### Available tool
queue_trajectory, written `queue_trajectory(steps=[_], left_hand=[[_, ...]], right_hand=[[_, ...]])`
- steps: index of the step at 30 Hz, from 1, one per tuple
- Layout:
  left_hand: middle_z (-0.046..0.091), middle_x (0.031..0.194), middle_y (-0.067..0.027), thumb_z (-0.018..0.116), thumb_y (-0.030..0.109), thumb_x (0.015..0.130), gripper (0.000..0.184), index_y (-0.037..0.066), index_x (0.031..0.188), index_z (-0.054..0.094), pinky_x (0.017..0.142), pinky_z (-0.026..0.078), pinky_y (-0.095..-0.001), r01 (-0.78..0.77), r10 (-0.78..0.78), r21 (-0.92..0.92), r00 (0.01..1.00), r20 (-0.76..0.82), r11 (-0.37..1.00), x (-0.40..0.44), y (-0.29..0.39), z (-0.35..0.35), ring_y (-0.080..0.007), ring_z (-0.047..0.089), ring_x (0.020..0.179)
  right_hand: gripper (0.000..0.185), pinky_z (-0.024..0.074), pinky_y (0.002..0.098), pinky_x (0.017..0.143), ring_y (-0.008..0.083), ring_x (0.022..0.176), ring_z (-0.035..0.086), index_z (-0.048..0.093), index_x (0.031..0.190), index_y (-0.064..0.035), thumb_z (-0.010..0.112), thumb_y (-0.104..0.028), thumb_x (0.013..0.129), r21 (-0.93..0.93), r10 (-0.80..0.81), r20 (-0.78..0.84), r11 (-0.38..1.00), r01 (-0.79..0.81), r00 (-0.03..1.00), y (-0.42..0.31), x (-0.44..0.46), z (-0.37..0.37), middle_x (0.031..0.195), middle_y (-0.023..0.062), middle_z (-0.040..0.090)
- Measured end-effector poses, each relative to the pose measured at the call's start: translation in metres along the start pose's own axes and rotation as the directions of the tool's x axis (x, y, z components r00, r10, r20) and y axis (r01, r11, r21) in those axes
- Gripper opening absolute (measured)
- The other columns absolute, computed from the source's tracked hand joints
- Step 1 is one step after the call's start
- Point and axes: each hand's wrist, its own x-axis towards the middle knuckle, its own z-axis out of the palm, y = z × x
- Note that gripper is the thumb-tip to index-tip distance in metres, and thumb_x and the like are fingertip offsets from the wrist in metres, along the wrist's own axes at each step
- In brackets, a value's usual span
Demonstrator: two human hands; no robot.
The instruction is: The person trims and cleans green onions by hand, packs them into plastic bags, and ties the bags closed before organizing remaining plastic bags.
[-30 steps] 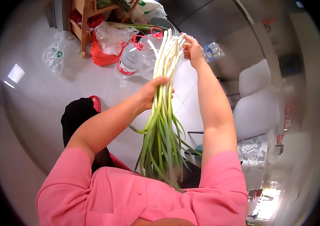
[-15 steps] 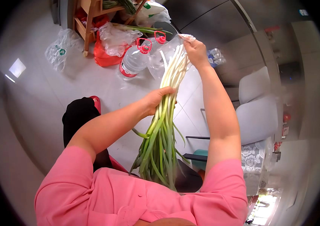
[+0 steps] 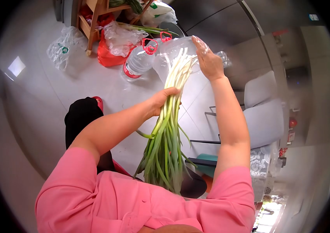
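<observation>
"Scallions (image 3: pixel 165 132), bunched before a pink shirt (image 3: pixel 141 198): who holds them?"

"My left hand (image 3: pixel 167 100) grips the stalks. My right hand (image 3: pixel 210 65), fingers extended, meets a clear bag (image 3: pixel 164 55) by the white ends; whether it grips, I cannot tell."

No words or numbers are reading clearly. Green printed marks are showing, too small to read, on a crinkled white plastic bag (image 3: pixel 67 48) and a fuller white plastic bag (image 3: pixel 158 14). A clear plastic bottle with a red handle (image 3: pixel 139 62) is carrying an illegible red label (image 3: pixel 130 73).
</observation>
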Motion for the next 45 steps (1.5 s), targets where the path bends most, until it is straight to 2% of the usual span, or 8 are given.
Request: queue_trajectory(steps=[13, 18, 25, 31, 34, 37, 42, 45], left_hand=[[0.059, 0.073, -0.0131, 0.061, 0.032, 0.076, 0.033, 0.002, 0.089, 0.056, 0.054, 0.052, -0.0364, -0.128, 0.143, -0.244, 0.989, 0.047, 0.961, 0.000, 0.017, -0.011, -0.0225, 0.059, 0.060], [0.059, 0.075, -0.0123, 0.060, 0.033, 0.078, 0.033, 0.003, 0.090, 0.056, 0.055, 0.052, -0.0360, -0.068, 0.087, -0.194, 0.992, 0.091, 0.979, 0.002, 0.014, -0.012, -0.0221, 0.059, 0.062], [0.058, 0.077, -0.0092, 0.060, 0.036, 0.077, 0.040, 0.004, 0.100, 0.055, 0.056, 0.052, -0.0369, -0.065, 0.084, -0.158, 0.989, 0.119, 0.985, 0.004, 0.013, -0.014, -0.0211, 0.060, 0.065], [0.059, 0.077, -0.0108, 0.060, 0.036, 0.077, 0.040, 0.002, 0.099, 0.055, 0.057, 0.052, -0.0363, -0.042, 0.061, -0.133, 0.987, 0.147, 0.990, -0.003, 0.018, -0.008, -0.0221, 0.060, 0.065], [0.060, 0.076, -0.0124, 0.060, 0.034, 0.077, 0.038, 0.001, 0.096, 0.055, 0.058, 0.053, -0.0362, -0.038, 0.057, -0.132, 0.987, 0.150, 0.991, -0.005, 0.017, -0.007, -0.0231, 0.061, 0.065], [0.060, 0.077, -0.0126, 0.060, 0.035, 0.077, 0.038, 0.001, 0.096, 0.055, 0.058, 0.053, -0.0363, -0.040, 0.059, -0.124, 0.986, 0.154, 0.991, -0.004, 0.016, -0.008, -0.0232, 0.061, 0.064], [0.061, 0.077, -0.0128, 0.060, 0.035, 0.077, 0.039, 0.002, 0.096, 0.055, 0.058, 0.054, -0.0365, -0.032, 0.045, -0.091, 0.988, 0.147, 0.995, -0.003, 0.017, -0.008, -0.0233, 0.061, 0.064], [0.061, 0.076, -0.0129, 0.060, 0.035, 0.077, 0.039, 0.002, 0.096, 0.055, 0.057, 0.054, -0.0360, -0.038, 0.054, -0.092, 0.984, 0.170, 0.995, -0.002, 0.016, -0.009, -0.0232, 0.062, 0.063]], right_hand=[[0.047, 0.0520, 0.0330, 0.076, 0.0224, 0.091, 0.063, 0.052, 0.122, -0.0186, 0.050, 0.000, 0.079, -0.170, -0.011, -0.077, 0.985, -0.003, 0.997, 0.023, -0.107, 0.025, 0.113, 0.0015, 0.061], [0.047, 0.0262, 0.0452, 0.106, 0.0172, 0.116, 0.048, 0.047, 0.128, -0.0166, 0.046, -0.008, 0.082, -0.468, 0.183, 0.136, 0.878, -0.099, 0.974, 0.036, -0.105, 0.040, 0.125, -0.0006, 0.054], [0.052, 0.0188, 0.0483, 0.108, 0.0232, 0.127, 0.037, 0.038, 0.137, -0.0212, 0.039, -0.011, 0.086, -0.636, 0.322, 0.104, 0.749, -0.186, 0.941, 0.030, -0.080, 0.043, 0.143, 0.0019, 0.033], [0.046, 0.0293, 0.0440, 0.103, 0.0281, 0.130, 0.034, 0.037, 0.137, -0.0184, 0.037, -0.014, 0.090, -0.275, 0.571, 0.172, 0.811, -0.517, 0.803, 0.026, -0.067, 0.058, 0.144, 0.0105, 0.030], [0.042, 0.0385, 0.0412, 0.096, 0.0265, 0.122, 0.042, 0.039, 0.135, -0.0165, 0.039, -0.016, 0.093, 0.136, 0.479, -0.078, 0.874, -0.466, 0.875, 0.026, -0.052, 0.065, 0.138, 0.0130, 0.037], [0.034, 0.0442, 0.0387, 0.090, 0.0215, 0.112, 0.049, 0.048, 0.127, -0.0111, 0.040, -0.016, 0.094, 0.485, 0.730, 0.328, 0.414, -0.770, 0.599, 0.026, -0.037, 0.058, 0.128, 0.0129, 0.045], [0.028, 0.0451, 0.0371, 0.091, 0.0231, 0.106, 0.052, 0.046, 0.119, -0.0055, 0.034, -0.008, 0.094, 0.914, 0.720, 0.400, -0.267, -0.305, 0.568, 0.028, -0.023, 0.051, 0.118, 0.0107, 0.049], [0.033, 0.0434, 0.0387, 0.094, 0.0254, 0.110, 0.050, 0.043, 0.122, -0.0057, 0.032, -0.001, 0.091, 0.911, 0.681, 0.376, -0.397, -0.115, 0.628, 0.036, -0.017, 0.053, 0.118, 0.0117, 0.049]])
